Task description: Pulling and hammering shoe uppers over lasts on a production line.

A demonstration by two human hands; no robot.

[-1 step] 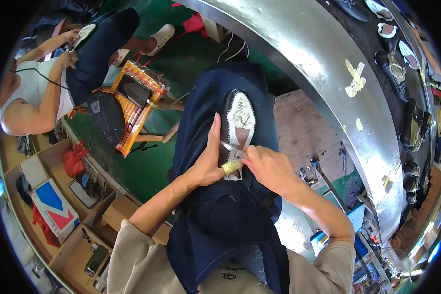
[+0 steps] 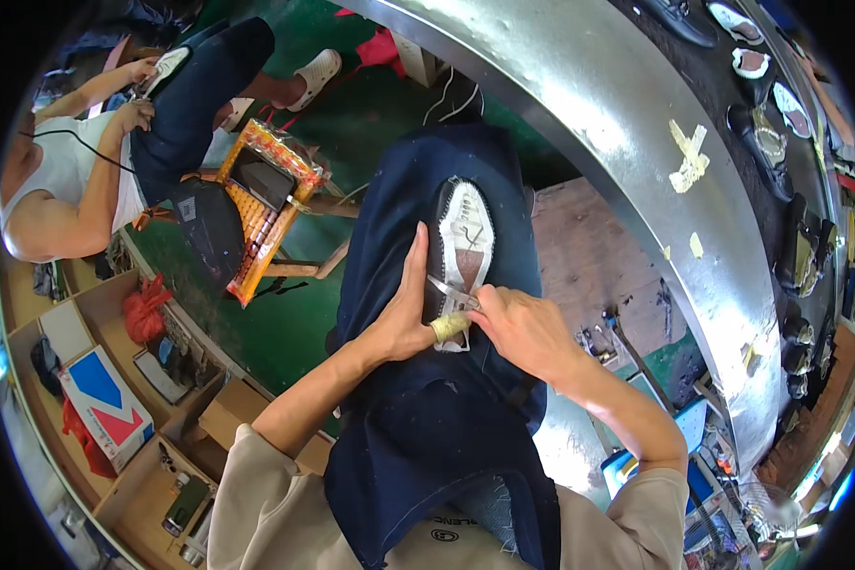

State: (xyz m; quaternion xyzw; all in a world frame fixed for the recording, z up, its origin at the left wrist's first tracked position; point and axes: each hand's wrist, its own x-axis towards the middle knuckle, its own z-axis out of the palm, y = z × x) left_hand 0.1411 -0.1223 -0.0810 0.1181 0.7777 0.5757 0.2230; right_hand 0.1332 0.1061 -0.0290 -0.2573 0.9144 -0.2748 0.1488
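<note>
At centre, the right hand [image 2: 522, 328] hides the rear of a metal blade [image 2: 448, 290]; the wrapped thumb [image 2: 449, 326] of the left hand [image 2: 397, 325] covers part of the upturned shoe [image 2: 467, 233]. At upper left, the frame's edge crops the co-worker [image 2: 90, 195]; clutter [image 2: 717, 532] at lower right is too small to identify.

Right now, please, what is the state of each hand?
Left hand: open, fingers straight along the side of the shoe.
Right hand: closed, holding a thin metal tool at the shoe.
</note>
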